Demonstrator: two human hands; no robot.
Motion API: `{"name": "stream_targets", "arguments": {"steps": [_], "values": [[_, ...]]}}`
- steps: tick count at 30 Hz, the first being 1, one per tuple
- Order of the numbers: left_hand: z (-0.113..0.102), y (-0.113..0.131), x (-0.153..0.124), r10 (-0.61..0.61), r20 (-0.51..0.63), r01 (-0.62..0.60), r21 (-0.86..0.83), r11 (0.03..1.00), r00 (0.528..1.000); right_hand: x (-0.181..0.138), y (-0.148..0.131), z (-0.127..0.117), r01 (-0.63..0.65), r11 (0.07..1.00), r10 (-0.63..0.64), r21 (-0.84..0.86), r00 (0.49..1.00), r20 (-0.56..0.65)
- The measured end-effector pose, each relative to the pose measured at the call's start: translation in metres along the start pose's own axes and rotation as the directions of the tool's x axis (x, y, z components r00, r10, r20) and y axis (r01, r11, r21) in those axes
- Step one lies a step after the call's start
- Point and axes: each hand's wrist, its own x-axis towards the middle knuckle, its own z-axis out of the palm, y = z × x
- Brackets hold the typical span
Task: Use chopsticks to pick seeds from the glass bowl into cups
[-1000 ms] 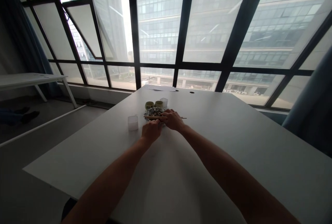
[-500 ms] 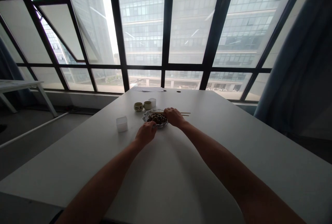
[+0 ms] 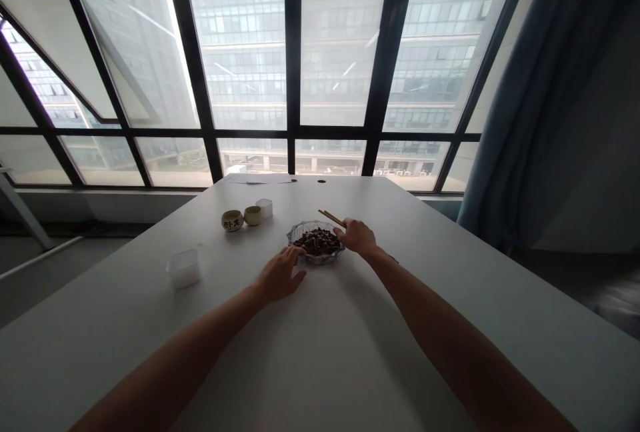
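A clear glass dish with a wavy rim (image 3: 291, 235) stands on the white table, and a pile of small dark brown pieces (image 3: 317, 241) fills it. My right hand (image 3: 358, 237) is closed around a pair of wooden chopsticks (image 3: 331, 217) at the dish's right side. The chopsticks' thin length points up and to the left beyond the hand, and an end shows behind the wrist. At the dish's front left edge, my left hand (image 3: 280, 275) has its fingers stretched out and its thumb apart. Its fingertips are at the rim; whether they touch it I cannot tell.
To the left stand a clear plastic container (image 3: 183, 269) and two small round cups (image 3: 233, 221), one with dark lettering. Another clear container (image 3: 265, 208) is behind them. Paper (image 3: 260, 179) lies at the table's far end (image 3: 345, 187), before large windows. A blue curtain (image 3: 505, 152) hangs right.
The view has turned right and come nearer the table. My right hand has turned the chopsticks from lying level to slanting up-left. The left hand's thumb has spread away from the dish.
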Motion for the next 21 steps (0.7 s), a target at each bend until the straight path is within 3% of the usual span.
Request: {"name": "stream_targets", "arguments": {"steps": [7,12,21], "values": [[0.0,0.0,-0.004,0.021,0.081,-0.023,0.023,0.999,0.996,0.001,0.031,0.001,-0.067,0.998,0.067,-0.022,0.998,0.013],[-0.01,0.004,-0.014,-0.022,0.14,0.007,0.103,0.995,0.99,-0.018,0.034,-0.002,-0.084,0.996,0.084,-0.026,0.996,-0.02],[-0.01,0.002,-0.012,-0.105,0.179,0.091,0.086,0.992,0.978,-0.032,0.039,0.005,0.048,0.996,-0.055,-0.073,0.993,-0.103]]}}
